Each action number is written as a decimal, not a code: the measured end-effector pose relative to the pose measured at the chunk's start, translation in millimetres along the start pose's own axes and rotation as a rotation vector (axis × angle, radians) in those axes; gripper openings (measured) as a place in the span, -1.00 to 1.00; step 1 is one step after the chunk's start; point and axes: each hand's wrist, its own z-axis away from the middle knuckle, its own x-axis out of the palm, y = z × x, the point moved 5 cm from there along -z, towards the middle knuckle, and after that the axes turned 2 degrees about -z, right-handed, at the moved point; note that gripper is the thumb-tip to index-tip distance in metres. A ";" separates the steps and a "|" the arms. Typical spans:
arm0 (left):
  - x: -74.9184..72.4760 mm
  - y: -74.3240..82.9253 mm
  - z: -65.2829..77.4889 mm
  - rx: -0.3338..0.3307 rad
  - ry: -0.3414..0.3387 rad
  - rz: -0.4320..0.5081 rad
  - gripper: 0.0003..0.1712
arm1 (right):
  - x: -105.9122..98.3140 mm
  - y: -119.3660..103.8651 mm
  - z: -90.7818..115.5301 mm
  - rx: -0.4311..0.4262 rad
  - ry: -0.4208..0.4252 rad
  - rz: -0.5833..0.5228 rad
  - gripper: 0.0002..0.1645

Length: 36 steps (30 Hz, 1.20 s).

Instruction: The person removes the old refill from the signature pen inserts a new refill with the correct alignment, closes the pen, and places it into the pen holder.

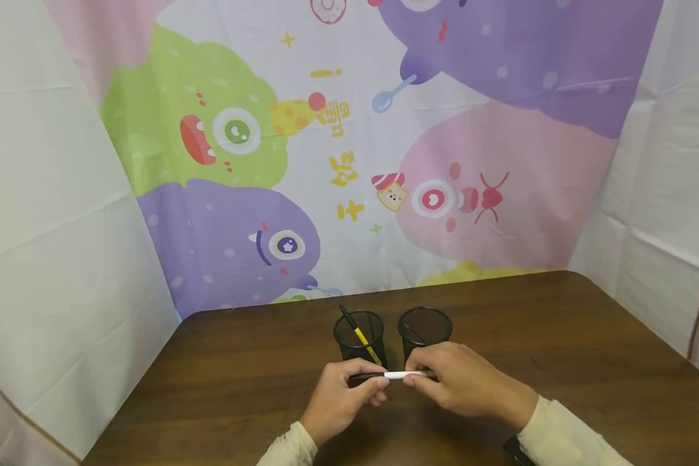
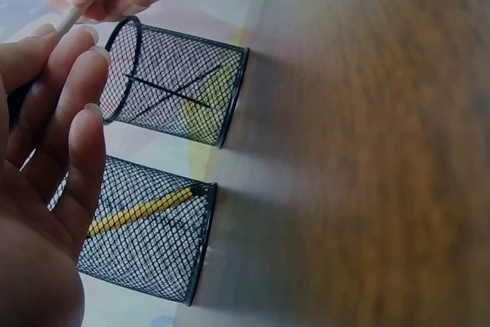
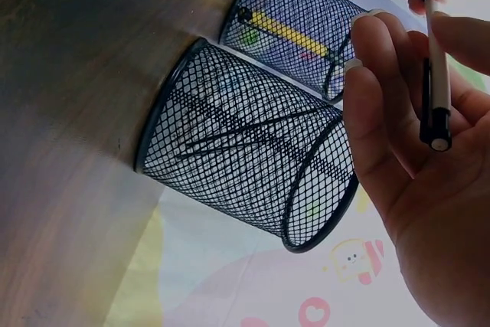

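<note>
A white pen with black ends (image 1: pixel 395 375) lies level between both hands in the head view. My left hand (image 1: pixel 343 395) pinches its black left end between thumb and fingers. At the white part toward the other end, my right hand (image 1: pixel 466 382) pinches it too. The right wrist view shows a black clip (image 3: pixel 426 101) along that end of the pen. Just beyond the hands stand two black mesh pen cups. The left cup (image 1: pixel 349 353) holds a yellow pen with a black top (image 1: pixel 359 334), leaning left. Thin dark lines show in the right cup (image 3: pixel 237 189); their kind is unclear.
The brown wooden table (image 1: pixel 239 382) spreads beneath the hands. A printed cartoon cloth (image 1: pixel 349 259) hangs behind it, with white cloth walls (image 1: pixel 64 226) on both sides. A small dark object (image 1: pixel 517 451) lies partly hidden by the right sleeve.
</note>
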 end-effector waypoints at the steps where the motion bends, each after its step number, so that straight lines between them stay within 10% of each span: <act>1: 0.0 -0.3 -0.1 -0.002 -0.001 0.001 -0.79 | 0.1 0.3 0.1 0.001 0.000 0.001 -0.84; 36: -0.5 -3.0 -0.8 0.013 0.005 -0.010 -0.83 | 2.0 2.4 -0.2 0.024 -0.033 -0.023 -0.86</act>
